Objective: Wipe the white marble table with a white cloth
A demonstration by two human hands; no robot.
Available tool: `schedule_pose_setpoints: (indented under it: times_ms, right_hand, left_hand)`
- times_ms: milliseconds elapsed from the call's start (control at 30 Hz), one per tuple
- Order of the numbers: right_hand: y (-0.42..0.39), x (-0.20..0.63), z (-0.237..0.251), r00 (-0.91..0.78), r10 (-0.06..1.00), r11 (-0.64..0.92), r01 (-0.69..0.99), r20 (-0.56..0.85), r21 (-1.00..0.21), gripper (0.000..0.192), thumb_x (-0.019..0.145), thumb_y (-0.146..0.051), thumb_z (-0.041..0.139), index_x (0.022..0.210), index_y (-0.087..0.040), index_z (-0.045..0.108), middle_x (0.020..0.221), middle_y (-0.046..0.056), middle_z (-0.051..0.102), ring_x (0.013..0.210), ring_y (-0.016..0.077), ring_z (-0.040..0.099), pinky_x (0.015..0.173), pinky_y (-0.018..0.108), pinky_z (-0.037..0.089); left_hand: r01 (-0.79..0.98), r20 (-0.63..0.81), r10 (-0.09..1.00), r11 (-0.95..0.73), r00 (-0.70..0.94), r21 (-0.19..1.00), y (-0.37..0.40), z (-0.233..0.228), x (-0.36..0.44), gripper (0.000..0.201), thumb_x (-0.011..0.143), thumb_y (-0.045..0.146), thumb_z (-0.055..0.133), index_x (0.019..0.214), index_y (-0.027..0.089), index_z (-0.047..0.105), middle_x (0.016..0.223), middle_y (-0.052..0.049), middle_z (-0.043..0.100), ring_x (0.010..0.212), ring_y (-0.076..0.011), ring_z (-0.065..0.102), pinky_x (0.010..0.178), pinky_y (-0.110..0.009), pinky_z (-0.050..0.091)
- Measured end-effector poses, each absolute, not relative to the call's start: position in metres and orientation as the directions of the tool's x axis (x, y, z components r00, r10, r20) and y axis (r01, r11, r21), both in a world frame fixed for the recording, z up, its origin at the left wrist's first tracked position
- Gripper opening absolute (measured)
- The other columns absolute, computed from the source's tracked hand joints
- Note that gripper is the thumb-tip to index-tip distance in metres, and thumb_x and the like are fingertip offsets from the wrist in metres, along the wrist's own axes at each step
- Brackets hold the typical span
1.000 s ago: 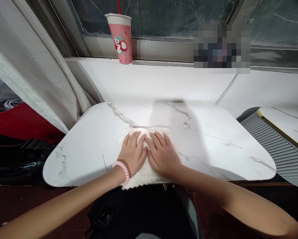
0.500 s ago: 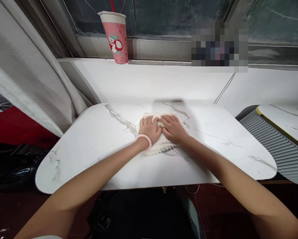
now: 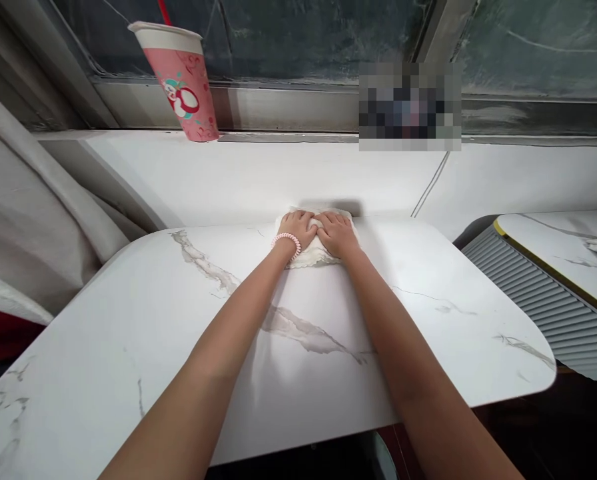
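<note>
At the far edge of the tabletop (image 3: 128,373), hard against the white ledge (image 3: 258,177) below the window, we have both palms down on the white cloth (image 3: 314,253): our left hand (image 3: 298,230), pink coil band (image 3: 287,240) at the wrist, and our right hand (image 3: 336,233) lie side by side, fingers flat and slightly curled, pressing the cloth rather than gripping it. We judge this the top of a wiping stroke, arms at full stretch, so the next move calls for even pressure while drawing the cloth toward the near edge, well clear of the pink cup (image 3: 181,83) up on the sill.
</note>
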State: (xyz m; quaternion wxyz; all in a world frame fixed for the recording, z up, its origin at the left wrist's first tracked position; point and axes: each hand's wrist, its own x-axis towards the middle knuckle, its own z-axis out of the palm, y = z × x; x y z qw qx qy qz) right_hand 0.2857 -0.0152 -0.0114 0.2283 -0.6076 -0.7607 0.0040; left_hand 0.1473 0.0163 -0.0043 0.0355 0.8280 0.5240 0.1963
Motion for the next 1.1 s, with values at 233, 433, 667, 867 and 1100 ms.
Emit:
schedule_pose_setpoints:
  times_ms: [233,433,667,867,1100]
  right_hand:
    - [-0.03,0.288,-0.01,-0.146,0.936,0.236,0.936,0.321,-0.261,0.044,0.097,-0.021,0.036,0.137,-0.017,0.052,0.147,0.01,0.05,0.137,0.0235,0.039,0.116,0.044,0.024]
    - [-0.075,0.309,-0.009,-0.243,0.914,0.323,0.92,0.325,-0.221,0.045,0.097,-0.022,0.033,0.137,-0.018,0.052,0.147,0.01,0.05,0.137,0.0245,0.04,0.115,0.046,0.026]
    - [-0.177,0.355,-0.015,-0.342,0.856,0.425,0.893,0.387,-0.151,0.045,0.1,-0.031,0.032,0.14,-0.022,0.05,0.146,0.009,0.051,0.138,0.0256,0.04,0.114,0.046,0.029]
    - [-0.247,0.389,-0.013,-0.338,0.849,0.424,0.895,0.406,-0.141,0.047,0.101,-0.037,0.031,0.142,-0.02,0.046,0.145,0.013,0.05,0.137,0.0284,0.041,0.111,0.05,0.034]
    - [-0.267,0.417,-0.014,-0.253,0.885,0.32,0.94,0.391,-0.115,0.043,0.099,-0.035,0.031,0.136,-0.024,0.052,0.14,0.012,0.055,0.131,0.0296,0.047,0.106,0.052,0.038]
  left_hand:
    - [0.85,0.295,0.869,-0.47,0.397,0.239,0.008,-0.006,0.15,0.041,0.094,0.029,0.04,0.129,0.019,0.057,0.135,-0.011,0.058,0.129,-0.0265,0.049,0.115,-0.044,0.03]
    - [0.902,0.279,0.91,-0.371,0.307,0.219,-0.051,-0.004,0.171,0.045,0.096,0.029,0.037,0.135,0.015,0.054,0.141,-0.013,0.055,0.135,-0.0255,0.045,0.118,-0.043,0.027]
    - [0.895,0.213,0.904,-0.409,0.37,0.181,-0.16,-0.004,0.202,0.052,0.097,0.032,0.036,0.143,0.011,0.046,0.149,-0.017,0.047,0.141,-0.0298,0.038,0.12,-0.049,0.022]
    - [0.834,0.204,0.854,-0.515,0.478,0.2,-0.218,-0.003,0.23,0.055,0.097,0.035,0.036,0.145,0.008,0.044,0.152,-0.018,0.043,0.143,-0.033,0.035,0.12,-0.053,0.022]
    - [0.769,0.192,0.81,-0.587,0.554,0.254,-0.228,-0.004,0.26,0.057,0.098,0.037,0.033,0.146,0.007,0.042,0.152,-0.018,0.043,0.143,-0.0342,0.034,0.121,-0.055,0.02]
